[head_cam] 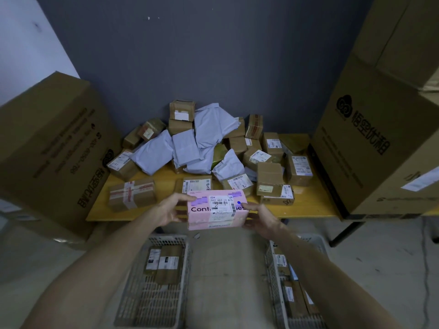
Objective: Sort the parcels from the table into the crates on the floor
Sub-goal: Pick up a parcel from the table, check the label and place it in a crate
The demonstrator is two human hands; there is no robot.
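I'm holding the pink box [217, 208] in mid-air, just off the near edge of the yellow table [306, 205], w/ both hands on it. Left hand [172, 211] is gripping the box's left end, thumb curled over the top edge, fingers wrapping under. Right hand [257, 218] is gripping the right end, thumb lying on the label face, other fingers hidden behind the box. Box's long axis is running left-right, so across the gap between the two crates, label facing up at me.

Relative to the box: left crate [156, 281] is sitting below and to the left on the floor, right crate [294, 288] below and to the right. Box is hanging roughly midway, maybe a touch closer to the left crate. Both crates are already holding some brown parcels.

I reckon I'm reading the label to pick a crate; can't tell which one yet. Whichever side wins, that side's hand is the nearer one to lower it. Parcel pile [204, 143] is waiting beyond the box, at the table's back.
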